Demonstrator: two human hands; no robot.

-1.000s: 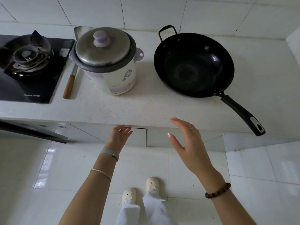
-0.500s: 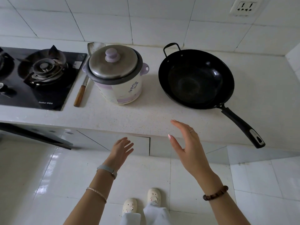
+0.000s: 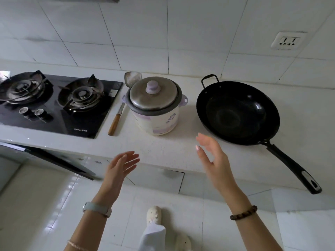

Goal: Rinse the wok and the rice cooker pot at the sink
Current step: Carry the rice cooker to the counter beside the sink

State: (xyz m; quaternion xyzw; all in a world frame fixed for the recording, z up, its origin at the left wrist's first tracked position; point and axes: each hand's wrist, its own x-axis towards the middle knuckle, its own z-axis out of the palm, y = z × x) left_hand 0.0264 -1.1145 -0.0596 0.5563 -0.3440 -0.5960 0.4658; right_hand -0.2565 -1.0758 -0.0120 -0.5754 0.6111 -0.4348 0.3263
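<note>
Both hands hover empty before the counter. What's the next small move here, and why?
Probably reach both hands forward to the rice cooker: left hand and right hand are open, empty, palms facing inward, and it stands lidded, untouched, ahead between them.

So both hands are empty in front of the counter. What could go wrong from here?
1. The wok handle juts past the counter edge, not far from the right hand; a bump could swing or tip the wok.
2. The rice cooker has its metal lid on; if it is lifted tilted, the lid might slide off.
3. The spatula lies right beside the cooker and could get dragged along.
</note>
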